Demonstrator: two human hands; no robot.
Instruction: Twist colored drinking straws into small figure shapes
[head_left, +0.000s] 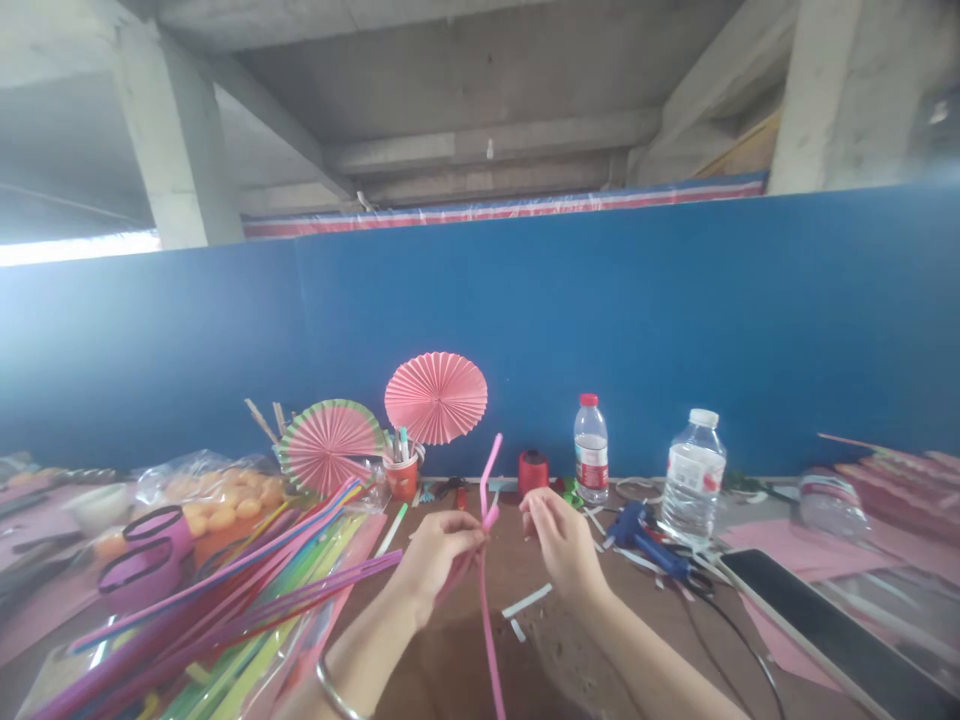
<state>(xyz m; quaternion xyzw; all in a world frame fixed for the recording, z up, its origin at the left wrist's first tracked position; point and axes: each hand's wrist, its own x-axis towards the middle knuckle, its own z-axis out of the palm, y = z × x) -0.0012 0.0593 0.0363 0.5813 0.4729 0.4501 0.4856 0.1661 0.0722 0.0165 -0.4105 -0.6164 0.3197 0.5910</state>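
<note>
Pink chenille stem (487,620), as we take it to be, stands roughly upright between our two hands, above the brown tabletop (450,665) and in front of the red-capped water bottle (592,460) and the pink pleated paper rosette (436,398). We judge the shaping to be at an early stage: a bend shows near the top and a small fold or loop sits at the fingertips, while the long lower part runs down almost straight and looks unworked. How much of that length is left to shape, we cannot tell.

Our left hand (446,555) grips the stem at the fold, thumb and forefinger pinched together on it. Our right hand (555,530) is apart from it, just to the right, its fingers loosely curled; whether anything small is between them, we cannot tell.

As for its looks, we see a slim, even strand of bright pink, its upper end leaning to the right and its lower end passing out of view at the bottom edge. Blur hides its surface, so we cannot make out whether it is fuzzy or smooth
</note>
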